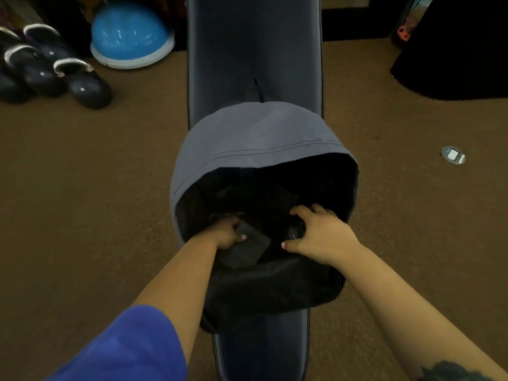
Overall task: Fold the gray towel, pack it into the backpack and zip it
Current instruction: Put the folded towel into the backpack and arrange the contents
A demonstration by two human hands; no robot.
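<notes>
Backpack (pixel 255 138) gaping, dark interior

Bench (pixel 254 50): runs down the middle of the carpet (pixel 96 188), away from the person. Backpack (pixel 255 138): on the bench, mouth open toward the person. Left hand (pixel 225 233) and right hand (pixel 321 233): inside the mouth, side by side. Dome trainer (pixel 132 34): on the floor, left of the bench, far end. Shoes (pixel 49 67): left of the dome. Small disc (pixel 453 155): on the carpet, right of the backpack, well apart.
</notes>
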